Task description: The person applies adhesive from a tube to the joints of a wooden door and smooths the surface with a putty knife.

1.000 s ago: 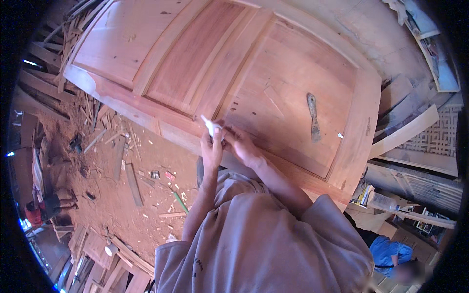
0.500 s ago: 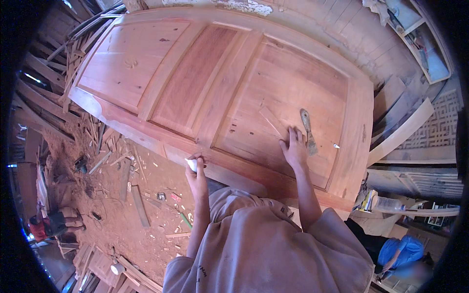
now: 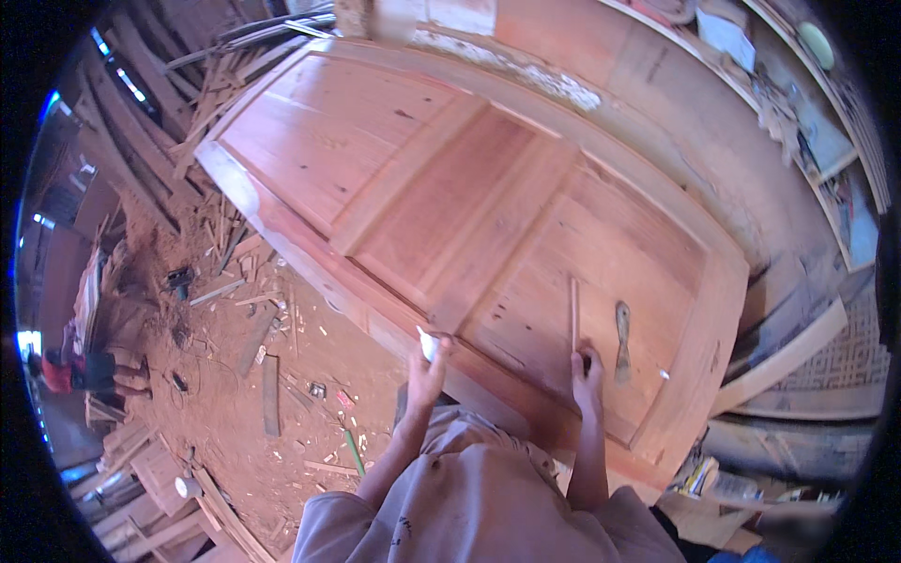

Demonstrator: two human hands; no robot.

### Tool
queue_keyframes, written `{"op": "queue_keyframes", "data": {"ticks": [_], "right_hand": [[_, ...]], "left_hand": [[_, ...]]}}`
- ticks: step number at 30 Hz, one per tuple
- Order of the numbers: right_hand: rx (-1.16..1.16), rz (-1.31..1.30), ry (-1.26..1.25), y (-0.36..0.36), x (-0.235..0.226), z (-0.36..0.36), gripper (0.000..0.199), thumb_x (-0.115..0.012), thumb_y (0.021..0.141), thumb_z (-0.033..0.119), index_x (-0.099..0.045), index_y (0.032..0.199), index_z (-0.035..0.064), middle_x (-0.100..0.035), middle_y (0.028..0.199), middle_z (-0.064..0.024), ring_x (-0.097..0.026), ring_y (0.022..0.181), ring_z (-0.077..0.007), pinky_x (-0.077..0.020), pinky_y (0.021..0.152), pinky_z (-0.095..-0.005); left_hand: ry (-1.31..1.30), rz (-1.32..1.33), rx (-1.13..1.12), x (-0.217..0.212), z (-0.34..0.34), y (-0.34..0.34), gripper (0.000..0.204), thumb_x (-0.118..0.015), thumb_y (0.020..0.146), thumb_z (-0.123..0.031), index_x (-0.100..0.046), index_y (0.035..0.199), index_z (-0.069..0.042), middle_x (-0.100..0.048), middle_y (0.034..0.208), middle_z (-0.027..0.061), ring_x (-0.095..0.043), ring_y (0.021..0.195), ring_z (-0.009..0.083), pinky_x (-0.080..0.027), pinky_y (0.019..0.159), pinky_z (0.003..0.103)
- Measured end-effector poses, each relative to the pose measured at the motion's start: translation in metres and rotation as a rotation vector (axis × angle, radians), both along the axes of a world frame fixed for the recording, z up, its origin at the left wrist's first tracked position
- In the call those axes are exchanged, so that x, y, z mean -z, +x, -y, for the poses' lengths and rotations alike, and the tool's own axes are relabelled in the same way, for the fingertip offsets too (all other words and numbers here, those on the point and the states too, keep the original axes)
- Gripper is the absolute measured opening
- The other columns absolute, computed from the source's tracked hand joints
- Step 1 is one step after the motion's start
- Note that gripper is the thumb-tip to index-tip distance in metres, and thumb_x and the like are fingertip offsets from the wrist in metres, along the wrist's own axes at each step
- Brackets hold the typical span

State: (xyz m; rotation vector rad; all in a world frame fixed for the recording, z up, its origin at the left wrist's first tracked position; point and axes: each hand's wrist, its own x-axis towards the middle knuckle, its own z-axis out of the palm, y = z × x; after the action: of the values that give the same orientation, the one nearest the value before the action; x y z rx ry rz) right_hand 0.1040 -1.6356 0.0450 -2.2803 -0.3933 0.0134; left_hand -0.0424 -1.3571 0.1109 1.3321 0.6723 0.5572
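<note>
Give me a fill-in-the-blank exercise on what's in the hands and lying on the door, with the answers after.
1. The left hand holds a bottle that is ____ in colour.
2. The right hand holds a thin strip made of ____.
3. The scraper lies to the ____ of the strip.

Missing words: white; wood; right.
</note>
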Motion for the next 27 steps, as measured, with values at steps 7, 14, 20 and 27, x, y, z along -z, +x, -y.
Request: {"op": "queue_keyframes", "data": {"ticks": [7, 14, 20, 27], "right_hand": [[-0.060, -0.500, 0.443, -0.038, -0.038, -0.079, 0.017, -0.063, 0.092, 0.010, -0.056, 0.105, 0.0017, -0.059, 0.088, -0.0035, -0.056, 0.071, -0.0103, -0.0466, 0.063, -0.0249], [-0.444, -0.284, 0.471, -0.082, -0.080, -0.166, 0.021, -0.066, 0.088, 0.006, -0.057, 0.105, 0.0015, -0.060, 0.092, -0.0091, -0.059, 0.076, -0.0144, -0.0485, 0.065, -0.0287], [-0.212, -0.200, 0.183, -0.044, -0.067, -0.158, 0.015, -0.061, 0.089, 0.008, -0.059, 0.102, 0.0024, -0.060, 0.089, -0.0071, -0.058, 0.079, -0.0150, -0.0477, 0.067, -0.0298], [0.547, 0.271, -0.624, 0.083, 0.010, 0.021, 0.059, -0.062, 0.089, 0.036, -0.042, 0.136, 0.0052, -0.052, 0.129, -0.0214, -0.054, 0.109, -0.0412, -0.0480, 0.086, -0.0511]], "left_hand": [[0.000, -0.026, 0.509, -0.014, -0.007, -0.001, 0.036, -0.053, 0.099, -0.028, -0.060, 0.122, -0.002, -0.046, 0.143, 0.0175, -0.041, 0.134, 0.0263, -0.032, 0.109, 0.040], [-0.221, 0.061, 0.407, -0.041, -0.031, 0.008, 0.032, -0.052, 0.100, -0.026, -0.061, 0.117, -0.001, -0.058, 0.119, 0.0085, -0.052, 0.112, 0.0169, -0.041, 0.096, 0.032], [-0.188, 0.182, 0.201, -0.020, -0.081, 0.001, 0.026, -0.053, 0.100, -0.023, -0.062, 0.109, -0.001, -0.062, 0.094, 0.0017, -0.057, 0.087, 0.0099, -0.047, 0.081, 0.028], [-0.124, 0.226, 0.258, -0.024, -0.162, -0.004, 0.024, -0.056, 0.099, -0.024, -0.062, 0.106, -0.002, -0.061, 0.088, 0.0005, -0.058, 0.080, 0.0093, -0.047, 0.072, 0.027]]}}
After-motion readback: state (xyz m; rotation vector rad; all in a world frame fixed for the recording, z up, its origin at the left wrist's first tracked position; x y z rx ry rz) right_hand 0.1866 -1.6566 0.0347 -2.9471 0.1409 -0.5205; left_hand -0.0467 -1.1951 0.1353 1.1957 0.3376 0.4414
